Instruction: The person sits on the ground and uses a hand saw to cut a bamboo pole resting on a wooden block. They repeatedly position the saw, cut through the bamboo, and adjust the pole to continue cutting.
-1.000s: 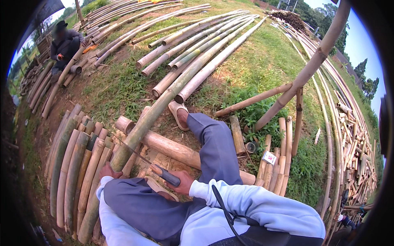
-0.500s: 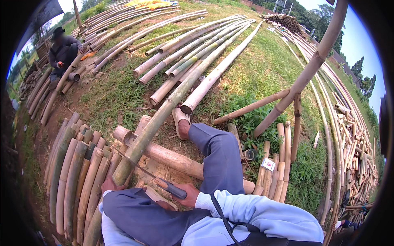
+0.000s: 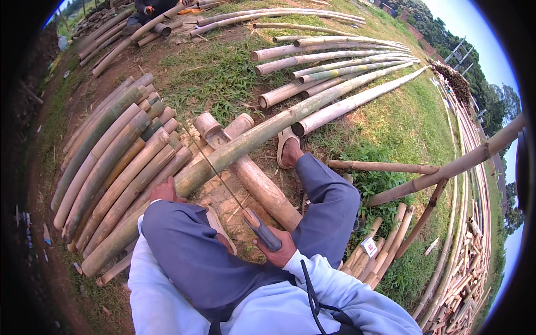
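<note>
A long green bamboo pole [image 3: 248,137] slants from the far right toward my left knee, across a thick notched bamboo log [image 3: 268,192]. My left hand [image 3: 167,191] is closed on the near part of the pole, its fingers against the side; my knee partly covers what lies behind. In my right hand [image 3: 277,247] is the dark grip of a hand saw [image 3: 262,230]. Its thin blade runs up and left over the pole, just beyond my left hand. How deep the teeth sit cannot be made out. Pale sawdust [image 3: 223,192] lies beneath.
Cut bamboo lengths [image 3: 117,151] are stacked at the left. Long poles [image 3: 335,58] lie on the grass ahead. A bamboo post with braces [image 3: 441,184] stands at the right, beside short upright pieces [image 3: 385,245]. Another person [image 3: 153,11] sits at the far left.
The head view has turned, so the whole scene appears rotated clockwise and shifted. Both hands keep their holds. The saw's grip appears slightly farther from the pole.
</note>
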### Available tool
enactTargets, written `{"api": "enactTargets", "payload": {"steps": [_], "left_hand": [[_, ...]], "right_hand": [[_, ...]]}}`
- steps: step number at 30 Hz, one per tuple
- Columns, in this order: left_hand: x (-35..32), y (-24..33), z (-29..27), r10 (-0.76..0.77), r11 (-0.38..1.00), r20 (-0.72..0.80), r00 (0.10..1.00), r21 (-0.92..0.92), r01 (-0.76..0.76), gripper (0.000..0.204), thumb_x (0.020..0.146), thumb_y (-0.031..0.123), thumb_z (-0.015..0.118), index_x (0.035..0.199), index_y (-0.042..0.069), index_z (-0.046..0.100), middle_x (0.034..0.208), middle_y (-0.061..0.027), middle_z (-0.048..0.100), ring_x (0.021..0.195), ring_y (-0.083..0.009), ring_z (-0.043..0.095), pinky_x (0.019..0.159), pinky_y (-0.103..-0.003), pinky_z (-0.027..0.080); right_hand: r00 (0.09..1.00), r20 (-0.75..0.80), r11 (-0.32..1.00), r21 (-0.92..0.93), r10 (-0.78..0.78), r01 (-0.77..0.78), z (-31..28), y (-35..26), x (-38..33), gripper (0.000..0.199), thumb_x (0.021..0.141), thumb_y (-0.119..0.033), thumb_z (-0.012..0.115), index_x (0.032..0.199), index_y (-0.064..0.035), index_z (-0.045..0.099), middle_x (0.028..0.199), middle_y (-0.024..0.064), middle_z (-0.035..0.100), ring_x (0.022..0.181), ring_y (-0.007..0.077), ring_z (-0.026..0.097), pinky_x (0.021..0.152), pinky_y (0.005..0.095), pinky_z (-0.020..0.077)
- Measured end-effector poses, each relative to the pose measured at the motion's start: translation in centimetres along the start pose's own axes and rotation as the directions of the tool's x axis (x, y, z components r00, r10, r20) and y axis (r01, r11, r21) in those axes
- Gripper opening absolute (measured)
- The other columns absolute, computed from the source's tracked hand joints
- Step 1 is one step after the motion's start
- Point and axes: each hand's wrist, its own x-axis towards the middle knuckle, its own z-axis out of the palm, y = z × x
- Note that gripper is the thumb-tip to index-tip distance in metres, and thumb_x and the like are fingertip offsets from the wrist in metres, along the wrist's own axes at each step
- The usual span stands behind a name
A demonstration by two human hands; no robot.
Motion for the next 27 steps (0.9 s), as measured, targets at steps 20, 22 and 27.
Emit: {"api": "enactTargets", "payload": {"steps": [20, 22, 27], "left_hand": [[0.1, -1.0, 1.5, 0.018, 0.999, -0.087, 0.996, -0.041, -0.021, 0.079, 0.061, 0.044, 0.089, 0.119, 0.001, 0.055, 0.107, -0.0244, 0.070, 0.104, -0.0408, 0.067, 0.090, -0.048, 0.053], [0.3, -0.9, 1.8, 0.032, 0.999, -0.108, 0.994, -0.032, -0.036, 0.080, 0.061, 0.044, 0.089, 0.118, 0.001, 0.054, 0.107, -0.0242, 0.070, 0.105, -0.0402, 0.067, 0.091, -0.047, 0.053], [0.1, -0.5, 0.9, 0.002, 1.000, -0.017, 1.000, -0.009, -0.002, 0.081, 0.061, 0.046, 0.089, 0.118, 0.001, 0.053, 0.111, -0.0233, 0.069, 0.108, -0.0397, 0.066, 0.094, -0.046, 0.052]], "right_hand": [[0.978, 0.127, 0.986, -0.017, 0.168, -0.167, -1.3, -1.0, 0.8, 0.036, 0.090, -0.015, 0.077, 0.120, 0.0005, 0.066, 0.086, 0.0060, 0.067, 0.080, 0.0090, 0.057, 0.075, 0.0282, 0.0495], [0.988, 0.121, 0.994, 0.025, 0.098, -0.102, -1.3, -0.2, 0.8, 0.036, 0.089, -0.016, 0.078, 0.119, 0.0000, 0.066, 0.082, 0.0059, 0.065, 0.077, 0.0089, 0.055, 0.072, 0.0283, 0.0492], [0.991, 0.122, 0.998, 0.026, 0.059, -0.063, -1.8, 1.0, 0.8, 0.031, 0.088, -0.017, 0.080, 0.111, -0.0013, 0.067, 0.069, 0.0059, 0.059, 0.060, 0.0112, 0.050, 0.058, 0.0303, 0.0454]]}}
